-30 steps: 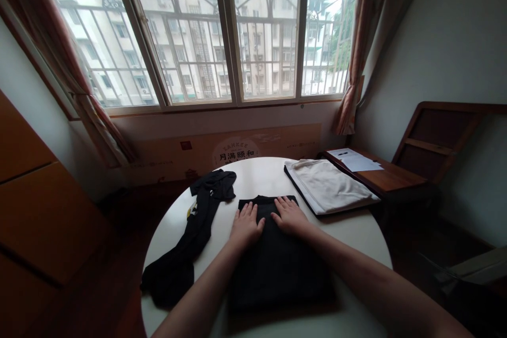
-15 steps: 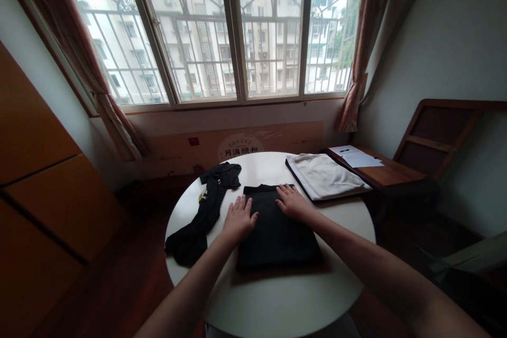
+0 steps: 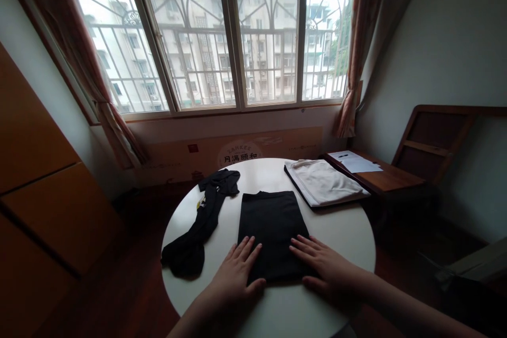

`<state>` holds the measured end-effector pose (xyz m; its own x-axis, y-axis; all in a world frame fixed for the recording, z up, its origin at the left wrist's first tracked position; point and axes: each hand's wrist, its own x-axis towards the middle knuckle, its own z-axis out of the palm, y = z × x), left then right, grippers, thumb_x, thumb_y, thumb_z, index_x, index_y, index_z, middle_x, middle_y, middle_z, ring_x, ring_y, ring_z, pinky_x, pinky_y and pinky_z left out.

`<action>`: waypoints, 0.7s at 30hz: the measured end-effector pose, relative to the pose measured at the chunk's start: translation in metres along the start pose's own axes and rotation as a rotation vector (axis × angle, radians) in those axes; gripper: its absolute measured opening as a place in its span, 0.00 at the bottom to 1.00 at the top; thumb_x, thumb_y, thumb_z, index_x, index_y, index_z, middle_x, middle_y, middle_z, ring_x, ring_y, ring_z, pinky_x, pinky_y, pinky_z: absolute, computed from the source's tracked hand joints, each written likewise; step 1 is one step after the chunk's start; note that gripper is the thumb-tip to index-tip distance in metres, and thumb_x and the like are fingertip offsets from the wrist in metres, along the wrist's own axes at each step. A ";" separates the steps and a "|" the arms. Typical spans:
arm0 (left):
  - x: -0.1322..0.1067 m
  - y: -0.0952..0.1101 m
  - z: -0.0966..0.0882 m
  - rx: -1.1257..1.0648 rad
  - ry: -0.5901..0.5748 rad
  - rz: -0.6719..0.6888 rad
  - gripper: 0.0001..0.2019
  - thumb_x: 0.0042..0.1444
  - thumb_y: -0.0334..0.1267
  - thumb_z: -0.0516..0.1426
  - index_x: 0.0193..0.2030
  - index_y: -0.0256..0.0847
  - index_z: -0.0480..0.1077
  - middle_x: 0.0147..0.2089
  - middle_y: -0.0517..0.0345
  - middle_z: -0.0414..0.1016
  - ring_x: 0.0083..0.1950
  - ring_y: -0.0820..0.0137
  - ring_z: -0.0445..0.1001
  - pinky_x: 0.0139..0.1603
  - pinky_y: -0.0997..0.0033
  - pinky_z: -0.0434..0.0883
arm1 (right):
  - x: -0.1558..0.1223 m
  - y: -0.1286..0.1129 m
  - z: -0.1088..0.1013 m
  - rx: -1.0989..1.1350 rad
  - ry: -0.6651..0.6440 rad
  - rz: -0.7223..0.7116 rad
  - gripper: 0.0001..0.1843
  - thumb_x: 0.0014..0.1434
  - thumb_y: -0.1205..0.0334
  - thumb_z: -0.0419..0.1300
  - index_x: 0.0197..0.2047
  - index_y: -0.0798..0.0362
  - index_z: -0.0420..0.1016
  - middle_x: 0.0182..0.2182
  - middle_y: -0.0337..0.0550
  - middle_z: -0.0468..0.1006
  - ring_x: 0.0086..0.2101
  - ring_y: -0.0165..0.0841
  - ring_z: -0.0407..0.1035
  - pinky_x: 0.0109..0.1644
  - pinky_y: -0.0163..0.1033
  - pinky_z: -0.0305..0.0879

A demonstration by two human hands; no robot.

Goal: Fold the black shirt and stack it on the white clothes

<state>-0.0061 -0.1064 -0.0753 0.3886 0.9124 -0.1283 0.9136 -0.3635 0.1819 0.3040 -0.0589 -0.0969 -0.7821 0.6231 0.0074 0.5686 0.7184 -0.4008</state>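
Note:
A black garment [image 3: 273,222], folded into a neat flat rectangle, lies in the middle of the round white table [image 3: 293,306]. My left hand [image 3: 240,269] rests over its near left corner, fingers spread and pointing forward. On the near right corner lies my right hand [image 3: 322,264], also flat with fingers stretched out. Neither hand grips the cloth. To the left, a crumpled black garment [image 3: 202,224] with a small yellow and white patch trails along the table's edge. A stack of folded clothes [image 3: 325,182], white on top and dark beneath, sits at the far right.
Right of the table stands a wooden chair [image 3: 400,179] bearing white papers and a pen. A long printed box or panel [image 3: 178,161] leans under the barred window [image 3: 206,63]. An orange-brown cabinet [image 3: 35,190] is at the left.
Both hands have slid back toward me, from the far part of the folded black garment to its near corners. The garment's far part is now uncovered.

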 end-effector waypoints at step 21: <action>0.000 -0.007 0.005 0.096 0.337 0.347 0.18 0.62 0.28 0.57 0.57 0.45 0.75 0.58 0.49 0.78 0.59 0.56 0.75 0.66 0.47 0.68 | 0.046 -0.072 0.021 -0.061 0.115 0.115 0.38 0.62 0.54 0.56 0.73 0.58 0.59 0.71 0.57 0.59 0.70 0.55 0.51 0.72 0.66 0.43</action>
<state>-0.0121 -0.1049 -0.0817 0.6261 0.7389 0.2491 0.7503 -0.6579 0.0656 0.2221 -0.0883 -0.0872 -0.6787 0.7310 0.0709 0.6696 0.6556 -0.3491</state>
